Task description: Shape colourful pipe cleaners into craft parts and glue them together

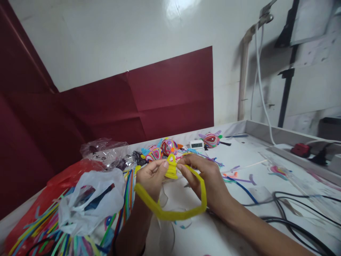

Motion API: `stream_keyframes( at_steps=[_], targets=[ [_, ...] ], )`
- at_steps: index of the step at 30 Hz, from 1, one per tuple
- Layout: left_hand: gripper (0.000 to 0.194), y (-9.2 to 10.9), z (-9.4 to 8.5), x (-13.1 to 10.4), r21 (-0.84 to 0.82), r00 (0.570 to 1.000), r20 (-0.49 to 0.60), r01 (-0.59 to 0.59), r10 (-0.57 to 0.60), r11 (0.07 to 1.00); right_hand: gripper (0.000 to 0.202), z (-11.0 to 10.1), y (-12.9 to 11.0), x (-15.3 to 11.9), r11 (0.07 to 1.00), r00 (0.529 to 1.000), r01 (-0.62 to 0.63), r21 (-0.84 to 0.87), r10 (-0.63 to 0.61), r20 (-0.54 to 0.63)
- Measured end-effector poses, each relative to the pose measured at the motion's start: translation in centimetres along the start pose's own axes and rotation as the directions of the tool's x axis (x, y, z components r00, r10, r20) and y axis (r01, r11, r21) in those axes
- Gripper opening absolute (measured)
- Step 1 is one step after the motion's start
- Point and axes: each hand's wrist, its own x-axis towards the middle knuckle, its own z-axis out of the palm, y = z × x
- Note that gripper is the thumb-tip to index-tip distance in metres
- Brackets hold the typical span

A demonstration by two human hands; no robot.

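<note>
Between my two hands is a yellow pipe cleaner point(181, 215), partly wound into a small stacked coil point(171, 172) with a loop on top. My left hand point(152, 174) pinches the coil's left side between thumb and fingers. On the other side, my right hand point(206, 176) has its thumb and forefinger closed on the pipe cleaner where it leaves the coil. The long free end curves down below both hands and back up to the left, crossing in front of my left wrist. Fingertips partly cover the coil's edges.
Colourful pipe-cleaner figures point(169, 146) and a small white digital clock point(196, 144) stand at the back. A white plastic bag point(92, 202) and many loose pipe cleaners point(71, 243) lie at left. Black cables point(287, 222) and a power strip point(283, 151) are on the right.
</note>
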Motion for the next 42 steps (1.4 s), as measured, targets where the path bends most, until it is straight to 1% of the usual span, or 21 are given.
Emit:
stream_keyframes(
  at_steps=[3,5,7,11,14,16,20,22,27,30,34,35,39,42],
  targets=[
    [0.019,-0.17,-0.09,0.11,0.018,1.000,0.003,-0.018,0.018,1.000,0.014,-0.03,0.21,-0.02,0.982,0.988,-0.152,0.114,0.148,0.048],
    [0.019,-0.24,-0.13,0.15,0.016,1.000,0.011,-0.023,0.023,1.000,0.019,-0.01,0.43,-0.02,0.931,0.955,-0.293,0.217,0.273,0.117],
    [0.018,-0.17,-0.11,0.08,0.017,1.000,0.016,-0.026,0.026,1.000,0.021,0.00,0.56,0.07,0.859,0.913,-0.405,0.312,0.363,0.186],
    [0.016,0.05,0.04,-0.13,0.066,0.998,0.019,-0.058,0.057,0.996,0.019,-0.15,0.33,0.46,0.756,0.855,-0.519,0.400,0.456,0.248],
    [0.016,-0.06,0.10,-0.11,0.090,0.997,0.022,-0.082,0.080,0.993,0.018,-0.22,-0.02,0.72,0.652,0.809,-0.585,0.482,0.510,0.293],
    [0.015,-0.19,0.10,-0.05,0.103,0.995,0.021,-0.100,0.098,0.990,0.018,-0.17,-0.20,0.83,0.600,0.785,-0.612,0.515,0.542,0.300],
    [0.014,-0.33,0.09,-0.11,0.139,0.993,0.001,-0.114,0.115,0.984,0.018,0.01,-0.18,0.85,0.554,0.761,-0.631,0.543,0.579,0.293],
    [0.013,-0.34,0.12,-0.22,0.153,0.992,-0.004,-0.127,0.129,0.980,0.018,0.09,0.01,0.78,0.535,0.756,-0.633,0.559,0.583,0.298],
    [0.017,-0.30,0.29,-0.40,0.145,0.991,0.028,-0.133,0.130,0.980,0.016,0.20,0.27,0.72,0.507,0.721,-0.663,0.551,0.631,0.287],
    [0.018,-0.42,0.33,-0.39,0.138,0.992,0.036,-0.126,0.122,0.982,0.015,0.20,0.09,0.76,0.520,0.729,-0.659,0.544,0.619,0.291],
    [0.021,-0.72,0.25,-0.23,0.108,0.997,0.043,-0.067,0.063,0.992,0.016,0.21,-0.05,0.77,0.462,0.698,-0.696,0.550,0.615,0.366],
    [0.020,-0.75,0.23,-0.19,0.105,0.998,0.039,-0.061,0.058,0.993,0.017,0.20,-0.06,0.78,0.454,0.697,-0.698,0.554,0.609,0.378],
    [0.018,-0.59,0.28,-0.11,0.099,0.997,0.032,-0.068,0.065,0.993,0.022,0.05,-0.17,0.84,0.451,0.708,-0.692,0.564,0.577,0.408],
    [0.018,-0.30,0.47,-0.21,0.072,0.999,0.036,-0.019,0.016,0.997,0.022,0.00,-0.13,0.84,0.462,0.700,-0.704,0.539,0.579,0.417]
  ],
)
